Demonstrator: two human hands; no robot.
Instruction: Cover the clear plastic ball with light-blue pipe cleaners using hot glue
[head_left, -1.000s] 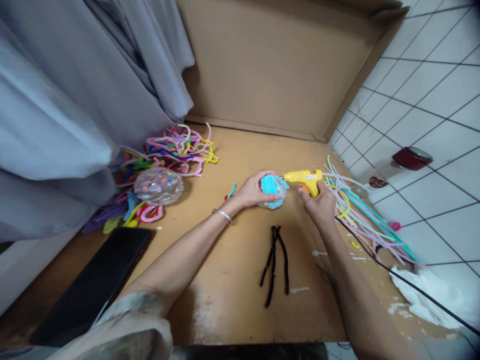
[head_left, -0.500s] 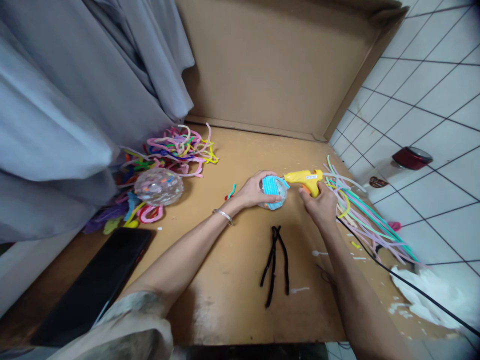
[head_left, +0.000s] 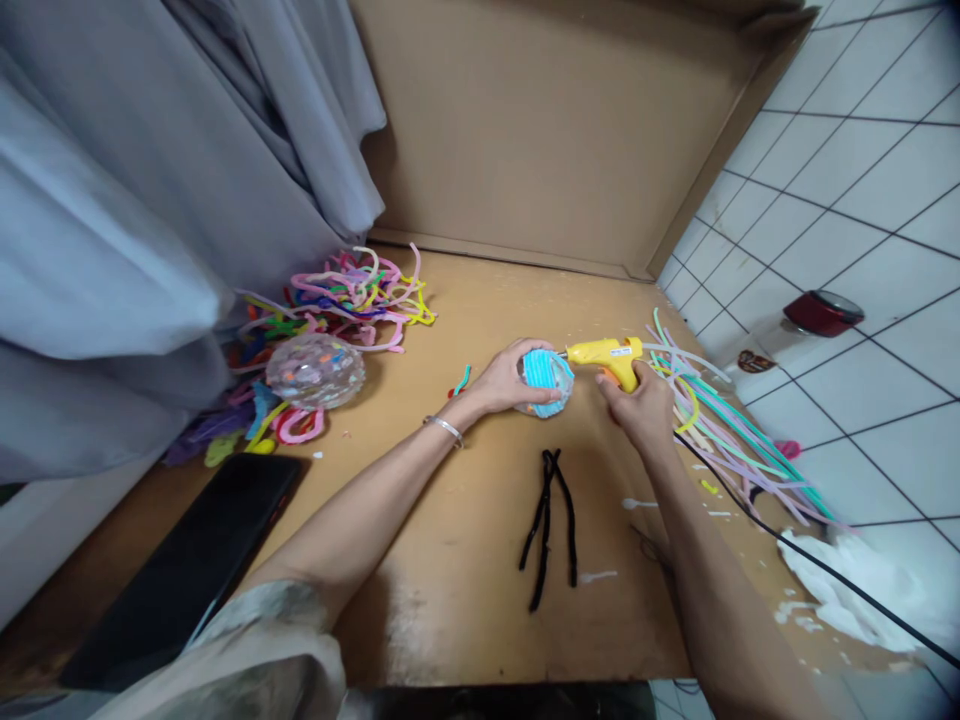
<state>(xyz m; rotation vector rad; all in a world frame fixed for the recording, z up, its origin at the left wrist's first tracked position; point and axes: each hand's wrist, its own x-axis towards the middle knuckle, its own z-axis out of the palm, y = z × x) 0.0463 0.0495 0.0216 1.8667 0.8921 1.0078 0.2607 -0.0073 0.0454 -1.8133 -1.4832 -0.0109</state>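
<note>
My left hand (head_left: 504, 380) is closed around a small clear ball (head_left: 564, 392) partly covered with rows of light blue pipe cleaner (head_left: 541, 370). In my right hand (head_left: 643, 400) is a yellow glue gun (head_left: 602, 352), its nozzle pointing left and touching or very near the upper right edge of the blue rows. A glue stick sticks out of the gun's back end. Several black pipe cleaners (head_left: 546, 525) lie on the table just in front of the ball. A short blue and red piece (head_left: 460, 381) rests behind my left wrist.
To the left are a heap of coloured pipe cleaners (head_left: 360, 290), another clear ball (head_left: 316, 370) and a black phone (head_left: 191, 560). More pipe cleaners (head_left: 757, 440) lie at right beside a red-lidded jar (head_left: 823, 312) and white tissue (head_left: 847, 590). The gun's black cord (head_left: 810, 562) runs rightward.
The blue pipe cleaner end that stuck out toward the glue gun now lies closer against the ball. Both hands keep their hold, and the view has shifted very slightly.
</note>
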